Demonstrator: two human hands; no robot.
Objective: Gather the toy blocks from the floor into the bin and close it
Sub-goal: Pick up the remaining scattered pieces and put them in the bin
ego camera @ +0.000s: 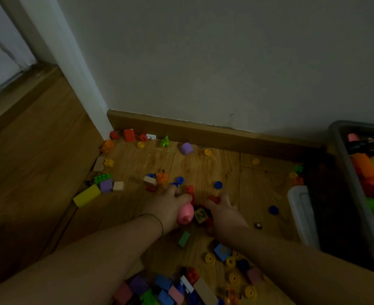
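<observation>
Head view looks down at a wood floor [38, 172] in a dim corner, with a wall [225, 62] and a baseboard [203, 130] behind. At the far left a long yellow block [86, 195] lies on the floor, and a purple block [106, 185] and a green block [102, 177] are just beside it. More toys lie along the baseboard, among them a red block [129, 135] and a lilac block [186, 148].

Near the middle, the left hand [170, 208] is low over the floor, with a thin bracelet [157, 219] on its wrist. Its fingers are curled round a pink piece [185, 213]. Just right of this piece a number block [200, 215] sits between the two hands. The right hand [223, 211] comes next. Its fingers bend over a small red piece [213, 198], but the picture is too dark to tell whether they pinch it or only touch it.

Below the hands a pile [181, 287] of mixed blocks lies at the bottom edge, with some yellow rings [210, 258] near it. Further right a white lid [302, 214] is near the left side of the bin [346, 168]. The bin stands at the right edge, close to the wall. It is uncovered and it holds many coloured blocks [366, 170].
</observation>
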